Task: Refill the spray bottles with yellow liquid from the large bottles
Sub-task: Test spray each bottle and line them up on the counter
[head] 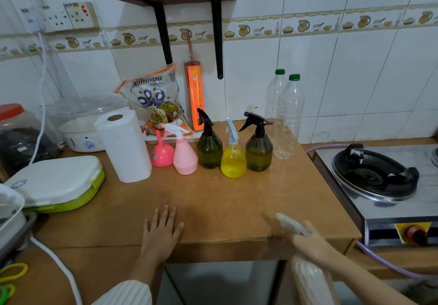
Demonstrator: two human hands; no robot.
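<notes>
Along the back of the brown table (213,200) stand a pink spray bottle (184,155), a dark green spray bottle (209,148), a yellow spray bottle (233,160) and a second dark green spray bottle (258,150). Beside them are a pink funnel (162,153) and two clear large bottles (288,117) with green caps, which look empty. My left hand (162,231) lies flat on the table's front edge. My right hand (308,240) grips a blurred whitish spray bottle (312,281) by its neck, below the table's front right corner.
A paper towel roll (123,145) stands left of the funnel. A white and green lidded box (59,183) lies at the left. A gas stove (379,179) sits to the right. Food bags and an orange packet lean on the tiled wall under a shelf.
</notes>
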